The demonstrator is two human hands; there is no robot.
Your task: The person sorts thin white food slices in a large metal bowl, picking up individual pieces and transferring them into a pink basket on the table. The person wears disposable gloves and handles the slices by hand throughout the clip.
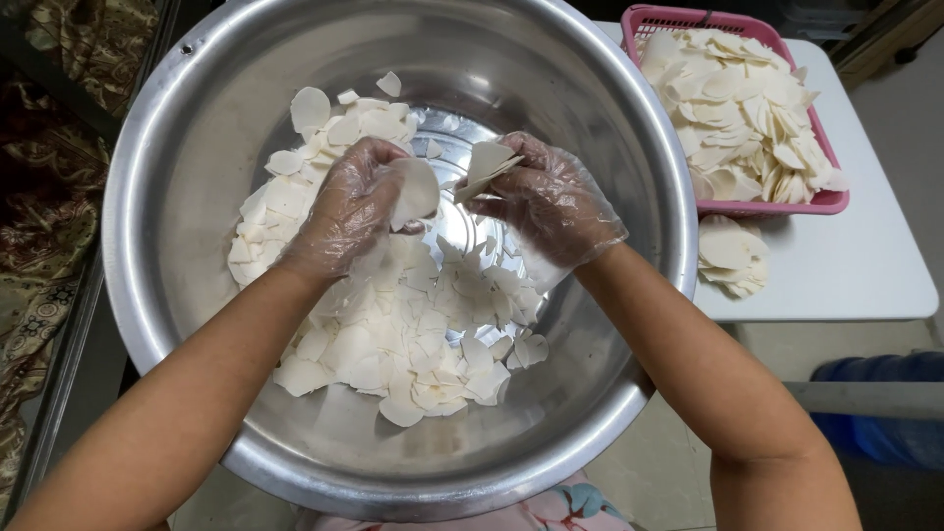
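A large steel bowl [187, 128] fills the middle of the view, holding several thin white round slices [403, 334]. Both hands wear clear plastic gloves and hover inside the bowl. My left hand [349, 206] pinches one round white slice [415, 192] at its right edge. My right hand [551, 202] grips a small stack of white slices [487, 167], fanned out toward the left hand. The two hands are close together above the pile, with their slices almost touching.
A pink plastic basket [767, 204] heaped with the same white slices stands on a white table [846, 265] at the upper right. A small pile of slices [733, 256] lies on the table beside it. Patterned fabric runs down the left edge.
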